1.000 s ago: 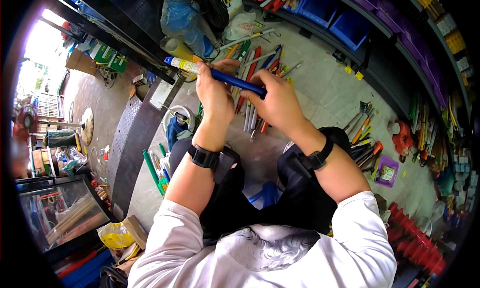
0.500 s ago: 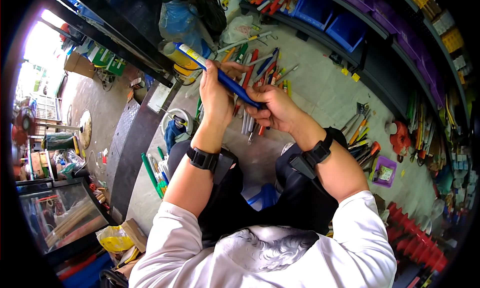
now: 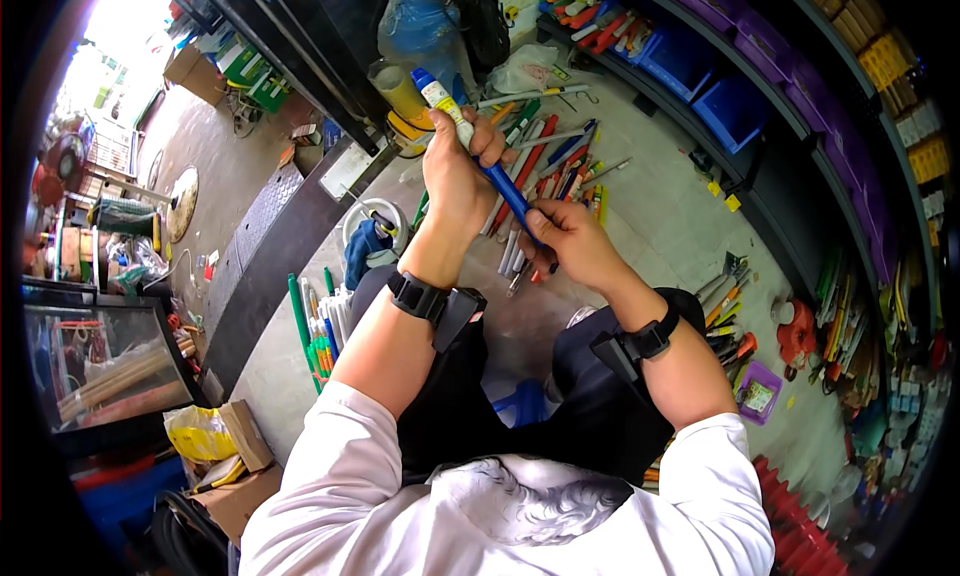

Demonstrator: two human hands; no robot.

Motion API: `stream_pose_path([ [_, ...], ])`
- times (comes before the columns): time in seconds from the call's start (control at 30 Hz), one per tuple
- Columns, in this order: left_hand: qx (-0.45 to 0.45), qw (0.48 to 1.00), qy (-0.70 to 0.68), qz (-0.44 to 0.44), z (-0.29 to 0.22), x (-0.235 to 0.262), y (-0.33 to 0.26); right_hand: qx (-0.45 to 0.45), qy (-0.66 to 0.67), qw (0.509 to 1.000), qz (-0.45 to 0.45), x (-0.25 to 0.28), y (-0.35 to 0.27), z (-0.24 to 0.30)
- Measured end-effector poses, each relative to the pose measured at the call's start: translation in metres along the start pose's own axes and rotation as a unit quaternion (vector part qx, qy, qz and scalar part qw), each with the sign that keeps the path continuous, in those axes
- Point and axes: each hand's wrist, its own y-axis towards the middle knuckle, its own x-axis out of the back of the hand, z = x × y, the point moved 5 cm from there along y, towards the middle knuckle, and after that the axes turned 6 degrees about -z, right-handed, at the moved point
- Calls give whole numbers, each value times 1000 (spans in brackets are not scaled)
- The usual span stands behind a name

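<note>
A long, slim blue stick-shaped item [image 3: 509, 192] with a white and yellow label and a blue tip is held slantwise before me, its kind unclear. My left hand [image 3: 455, 181] is wrapped round it near the labelled part. Lower down, the fingers of my right hand [image 3: 578, 244] pinch its other end, which they partly hide. Beneath and beyond my hands, a loose pile of slim, stick-like items [image 3: 570, 161] in red, orange, blue, green and white lies on the floor.
A white bucket [image 3: 357, 216] with a blue cloth stands left of my hands. Green and white sticks [image 3: 303, 321] lie nearer my left arm. Shelves with blue bins [image 3: 732, 111] line the right. A purple basket [image 3: 760, 394] sits by my right elbow. A dark step [image 3: 262, 246] runs along the left.
The blue item has turned steeper, its labelled end still upward. My right hand has shifted slightly down and right on it. The whole view has swung a little, moving the surroundings rightward and down.
</note>
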Motion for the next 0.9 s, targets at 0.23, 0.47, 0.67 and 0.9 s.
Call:
stream_pose_path([
  [0.23, -33, 997, 68, 32, -19, -23, -11, -34, 244, 966, 76, -26, -2, -2],
  [0.47, -136, 888, 438, -29, -75, -23, -54, 45, 174, 977, 112, -53, 5, 22],
  [0.67, -232, 768, 589, -100, -208, 47, -124, 57, 31, 996, 64, -74, 13, 27],
  [0.9, -23, 590, 749, -302, -226, 379, -240, 53, -33, 997, 40, -80, 21, 18],
])
